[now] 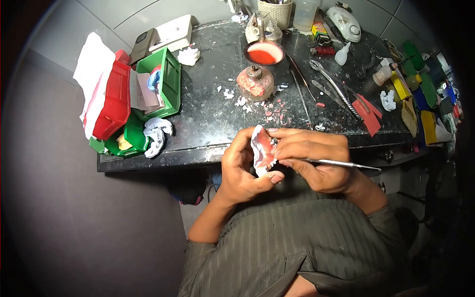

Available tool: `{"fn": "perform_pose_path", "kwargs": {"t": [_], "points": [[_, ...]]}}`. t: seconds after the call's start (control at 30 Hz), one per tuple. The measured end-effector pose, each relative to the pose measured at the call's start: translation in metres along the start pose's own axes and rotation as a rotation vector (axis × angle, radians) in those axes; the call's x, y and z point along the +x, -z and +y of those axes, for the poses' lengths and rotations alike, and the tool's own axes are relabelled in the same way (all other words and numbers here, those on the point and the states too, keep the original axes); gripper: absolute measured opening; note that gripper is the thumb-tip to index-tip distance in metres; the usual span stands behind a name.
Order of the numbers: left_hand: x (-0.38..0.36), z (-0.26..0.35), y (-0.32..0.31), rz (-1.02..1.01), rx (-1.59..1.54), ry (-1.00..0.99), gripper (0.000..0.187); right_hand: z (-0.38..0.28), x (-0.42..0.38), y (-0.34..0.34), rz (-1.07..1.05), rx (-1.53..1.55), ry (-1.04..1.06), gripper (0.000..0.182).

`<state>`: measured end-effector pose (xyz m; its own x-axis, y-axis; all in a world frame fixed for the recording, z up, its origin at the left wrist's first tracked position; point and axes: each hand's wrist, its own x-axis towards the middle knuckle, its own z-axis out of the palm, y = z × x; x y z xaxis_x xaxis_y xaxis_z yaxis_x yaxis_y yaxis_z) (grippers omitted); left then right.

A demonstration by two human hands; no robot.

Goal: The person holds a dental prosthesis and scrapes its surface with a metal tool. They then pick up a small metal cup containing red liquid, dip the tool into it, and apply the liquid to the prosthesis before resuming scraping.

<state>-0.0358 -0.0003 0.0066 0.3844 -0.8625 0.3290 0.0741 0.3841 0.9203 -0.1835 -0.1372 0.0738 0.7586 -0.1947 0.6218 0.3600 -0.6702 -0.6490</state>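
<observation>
Risk: metal tool point(341, 164) slips, gouges red wax point(265, 142).
L hand point(240, 171) pinches dental cast point(255, 143) nr worktop point(203, 114) front edge, R hand point(316, 153) pinches tool; poss. cause: R overpush, loose L grip.

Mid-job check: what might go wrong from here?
The slim silver tool in the right hand might slip and gouge the red layer on the white dental cast.
The left hand holds that cast at the front edge of the black table; a loosened grip could drop it.
The dark round pan sits above the glass burner; a bump may spill its red contents.
</observation>
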Motion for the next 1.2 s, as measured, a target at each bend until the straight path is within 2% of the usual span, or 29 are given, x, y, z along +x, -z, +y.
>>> {"fn": "perform_pose_path", "kwargs": {"t": [0.07, 0.13, 0.23, 0.33, 0.4, 0.47, 0.57, 0.67, 0.73, 0.93, 1.07, 1.2], "points": [[-0.0003, -0.0012, -0.0008, -0.006, 0.006, 0.003, 0.087, 0.0030, -0.0028, 0.0008, 0.041, 0.019, -0.080, 0.013], [0.0017, -0.0013, -0.0019, -0.009, 0.033, -0.052, 0.086, 0.0028, -0.0018, -0.0016, 0.051, -0.001, -0.065, 0.014], [0.0013, 0.0006, 0.0000, -0.014, 0.050, -0.015, 0.085, 0.0011, -0.0001, -0.0023, -0.009, -0.007, 0.011, 0.011], [0.0022, 0.0016, -0.0025, -0.011, 0.046, -0.034, 0.084, 0.0025, -0.0028, 0.0005, 0.034, -0.008, -0.087, 0.013], [0.0000, 0.0015, -0.0019, -0.003, 0.033, -0.015, 0.084, 0.0028, -0.0028, -0.0021, 0.040, -0.009, -0.086, 0.013], [-0.0004, 0.0007, -0.0002, 0.009, 0.023, -0.001, 0.083, 0.0030, -0.0026, -0.0042, 0.018, -0.013, 0.004, 0.012], [-0.0006, 0.0001, -0.0011, -0.004, 0.060, -0.027, 0.082, 0.0049, -0.0042, 0.0011, 0.015, 0.039, -0.053, 0.013], [0.0012, 0.0037, -0.0047, 0.016, 0.013, -0.001, 0.082, 0.0029, -0.0042, -0.0005, 0.034, 0.008, -0.102, 0.014], [-0.0009, 0.0000, -0.0019, 0.016, -0.035, 0.038, 0.081, 0.0030, -0.0028, -0.0047, 0.023, 0.005, -0.001, 0.012], [-0.0025, 0.0023, -0.0022, 0.010, -0.074, 0.085, 0.080, 0.0026, -0.0046, -0.0023, 0.045, 0.007, -0.067, 0.012], [-0.0027, -0.0026, -0.0015, 0.016, -0.041, 0.022, 0.080, 0.0047, -0.0057, -0.0026, 0.027, 0.030, -0.014, 0.011], [-0.0036, -0.0032, 0.0004, -0.007, -0.079, 0.109, 0.080, 0.0051, -0.0057, -0.0004, 0.064, 0.006, -0.058, 0.013]]}}
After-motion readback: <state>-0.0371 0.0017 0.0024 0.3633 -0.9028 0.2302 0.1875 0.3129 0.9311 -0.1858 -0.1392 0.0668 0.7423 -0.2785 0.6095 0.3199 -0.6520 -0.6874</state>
